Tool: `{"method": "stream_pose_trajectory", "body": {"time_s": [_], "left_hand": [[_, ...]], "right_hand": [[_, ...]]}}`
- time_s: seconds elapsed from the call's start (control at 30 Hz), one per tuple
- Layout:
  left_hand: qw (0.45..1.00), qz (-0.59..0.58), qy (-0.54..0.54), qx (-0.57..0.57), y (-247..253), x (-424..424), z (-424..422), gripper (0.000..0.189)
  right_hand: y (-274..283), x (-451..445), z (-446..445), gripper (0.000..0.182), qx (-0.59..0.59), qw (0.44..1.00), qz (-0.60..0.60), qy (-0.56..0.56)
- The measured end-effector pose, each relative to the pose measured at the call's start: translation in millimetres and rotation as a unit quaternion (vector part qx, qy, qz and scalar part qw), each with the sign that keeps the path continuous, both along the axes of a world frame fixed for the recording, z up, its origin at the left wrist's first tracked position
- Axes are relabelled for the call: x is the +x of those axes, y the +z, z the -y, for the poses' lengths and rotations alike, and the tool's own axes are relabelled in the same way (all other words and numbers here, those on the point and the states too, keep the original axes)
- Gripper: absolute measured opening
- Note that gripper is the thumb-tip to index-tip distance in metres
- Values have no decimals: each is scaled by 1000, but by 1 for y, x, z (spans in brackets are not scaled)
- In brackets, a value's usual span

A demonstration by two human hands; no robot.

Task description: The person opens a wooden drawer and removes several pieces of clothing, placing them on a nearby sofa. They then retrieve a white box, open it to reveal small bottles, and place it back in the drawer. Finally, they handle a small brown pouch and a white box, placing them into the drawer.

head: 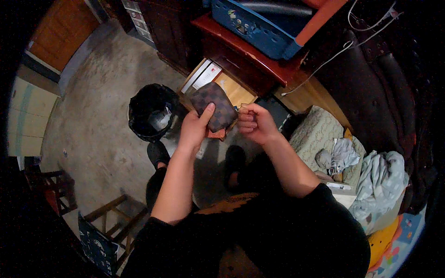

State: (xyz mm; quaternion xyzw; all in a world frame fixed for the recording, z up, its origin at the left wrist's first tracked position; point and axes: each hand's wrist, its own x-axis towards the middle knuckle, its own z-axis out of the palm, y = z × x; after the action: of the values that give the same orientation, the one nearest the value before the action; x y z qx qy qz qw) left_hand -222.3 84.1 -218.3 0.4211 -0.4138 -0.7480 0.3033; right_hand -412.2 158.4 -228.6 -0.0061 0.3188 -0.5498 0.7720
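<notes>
My left hand point(196, 127) grips a brown checkered wallet or small pouch point(213, 106), with the thumb lying on its upper face. At the right edge of the pouch, my right hand point(255, 123) has its fingers curled and pinches a small metallic piece, perhaps a zipper pull; its exact shape is too small to tell. Beyond the pouch a wooden drawer point(240, 87) stands pulled out, with flat white boxes or papers point(207, 74) inside. Something orange-red point(216, 133) shows just under the pouch; what it belongs to is hidden.
A bin with a black liner point(151, 113) stands left of the drawer. Above the drawer, a blue plastic basket point(257, 31) rests on a red wooden cabinet top point(240, 41). A white cable point(325, 62) hangs at right, above crumpled cloths point(380, 180). A wooden stool frame point(118, 219) is lower left.
</notes>
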Motion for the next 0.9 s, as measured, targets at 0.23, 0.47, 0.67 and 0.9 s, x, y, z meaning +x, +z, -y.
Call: {"method": "stream_pose_trajectory", "body": {"time_s": [0.23, 0.47, 0.67, 0.9], "left_hand": [[979, 91, -184, 4, 17, 14, -2, 40], [898, 253, -102, -345, -33, 1, -7, 51], [896, 194, -157, -367, -26, 3, -11, 44], [853, 225, -131, -453, -18, 5, -10, 28]], "right_hand": [[9, -2, -7, 19, -17, 985, -166, 43], [6, 24, -6, 18, -34, 983, -180, 27], [-2, 10, -4, 25, -57, 997, -9, 51], [8, 17, -3, 26, -35, 990, -123, 53]]}}
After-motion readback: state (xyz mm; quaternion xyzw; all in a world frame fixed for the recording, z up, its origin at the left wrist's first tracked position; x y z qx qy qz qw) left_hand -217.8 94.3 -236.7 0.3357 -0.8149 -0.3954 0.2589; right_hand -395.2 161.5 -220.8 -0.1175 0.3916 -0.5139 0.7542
